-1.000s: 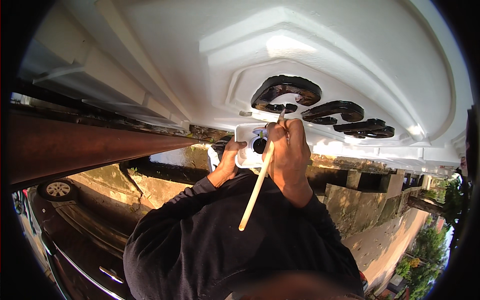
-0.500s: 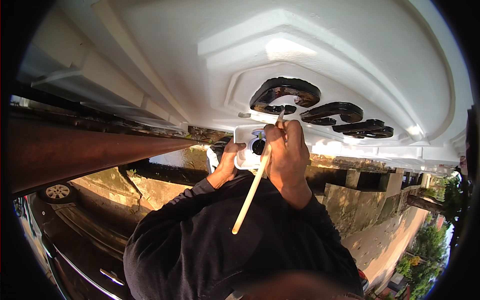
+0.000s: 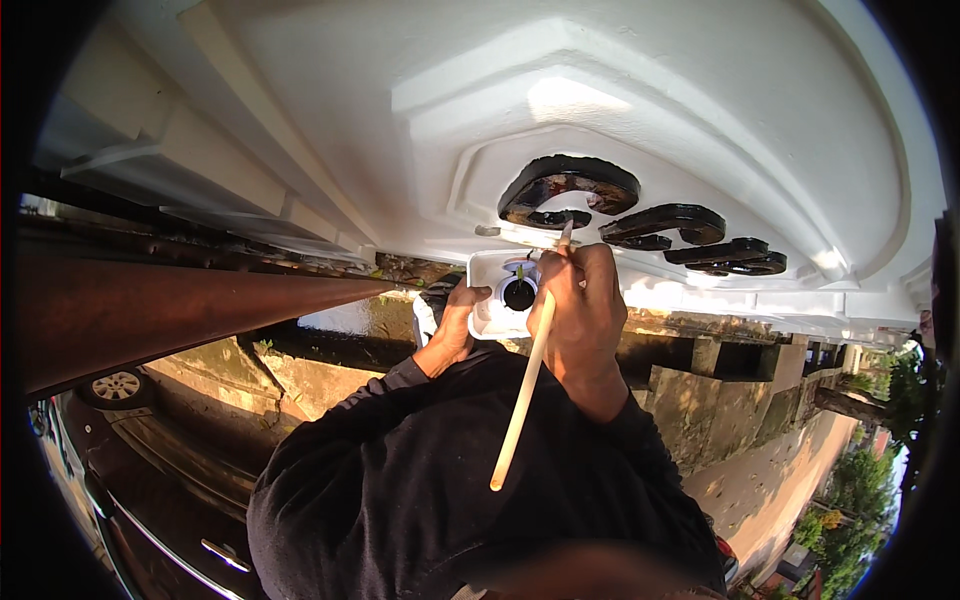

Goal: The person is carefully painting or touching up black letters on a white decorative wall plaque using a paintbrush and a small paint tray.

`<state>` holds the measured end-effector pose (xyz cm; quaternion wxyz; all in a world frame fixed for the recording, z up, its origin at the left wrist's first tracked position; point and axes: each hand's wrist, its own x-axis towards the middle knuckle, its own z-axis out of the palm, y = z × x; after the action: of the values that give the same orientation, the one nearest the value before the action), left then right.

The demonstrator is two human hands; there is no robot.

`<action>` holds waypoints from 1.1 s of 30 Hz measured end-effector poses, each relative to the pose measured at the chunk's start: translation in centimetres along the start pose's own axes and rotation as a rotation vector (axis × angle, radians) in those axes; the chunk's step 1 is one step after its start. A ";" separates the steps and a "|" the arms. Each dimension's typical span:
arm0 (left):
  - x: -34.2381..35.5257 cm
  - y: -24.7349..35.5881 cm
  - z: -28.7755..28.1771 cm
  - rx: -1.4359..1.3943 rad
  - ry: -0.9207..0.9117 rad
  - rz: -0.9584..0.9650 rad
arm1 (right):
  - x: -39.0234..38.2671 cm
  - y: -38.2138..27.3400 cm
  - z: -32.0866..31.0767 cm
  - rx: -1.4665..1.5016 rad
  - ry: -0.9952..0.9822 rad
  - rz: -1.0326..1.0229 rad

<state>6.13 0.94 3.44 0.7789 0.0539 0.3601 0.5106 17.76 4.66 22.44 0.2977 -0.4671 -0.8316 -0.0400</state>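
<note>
My right hand [image 3: 585,325] is closed round a long paintbrush [image 3: 522,408] with a pale wooden handle. Its tip meets the lower end of the nearest raised black character [image 3: 570,180] on a white wall. Further black characters [image 3: 685,221] run off to the right, glossy on their faces. My left hand [image 3: 462,322] grips the side of a white plastic tray [image 3: 482,270], fingers partly hidden beneath it. Inside that tray stands a small round paint pot [image 3: 519,293], uncapped, with dark paint in it and a lid tilted up behind.
The white moulded wall [image 3: 340,90] fills the upper view. A thick reddish-brown pipe [image 3: 200,310] runs in from the left. A dark car [image 3: 150,480] is parked at lower left. Low concrete blocks [image 3: 690,410] and a pavement [image 3: 760,480] lie to the right.
The paintbrush handle has swung right, and its tip has shifted slightly right along the black character. My right hand moved a little right, uncovering more of the pot; my left stayed put.
</note>
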 end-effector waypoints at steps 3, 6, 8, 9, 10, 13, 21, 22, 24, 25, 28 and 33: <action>-0.3 0.4 0.3 0.017 0.021 -0.015 | -0.4 0.2 -0.7 0.039 0.044 -0.024; -0.1 0.1 -0.2 -0.002 0.000 -0.015 | -0.9 -0.2 -1.2 0.083 0.123 0.019; 0.2 -0.2 -0.7 0.004 -0.008 -0.009 | -1.3 0.1 -1.5 0.182 0.196 0.032; 0.3 -0.3 -0.8 0.007 -0.018 -0.002 | -1.4 0.2 -1.5 0.180 0.199 0.033; 0.3 -0.3 -0.9 0.010 -0.020 -0.003 | -1.6 0.4 -1.5 0.242 0.242 0.064; 0.4 -0.5 -0.9 0.040 0.011 0.031 | -2.7 1.6 -0.9 0.341 0.276 0.134; 0.4 -0.8 -1.8 0.040 0.044 -0.021 | -2.7 3.2 1.0 0.246 0.152 0.062; 0.4 -0.7 -1.8 0.042 0.047 -0.022 | -2.6 3.1 0.6 0.229 0.175 0.059; 0.2 -0.7 -1.8 0.059 0.058 -0.031 | -3.1 3.3 0.2 0.206 0.192 0.040; 0.1 -0.7 -1.8 0.059 0.061 -0.032 | -3.2 3.0 0.1 0.208 0.190 0.041; 0.0 -0.6 -1.7 0.042 0.026 -0.040 | -3.3 2.9 0.0 0.196 0.216 0.059; 0.0 -0.5 -1.4 0.062 0.005 -0.018 | -3.8 3.5 1.1 0.207 0.140 -0.020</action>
<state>5.64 0.34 2.17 0.7805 0.0735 0.3784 0.4922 21.54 4.18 18.75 0.4011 -0.4217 -0.8131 0.0104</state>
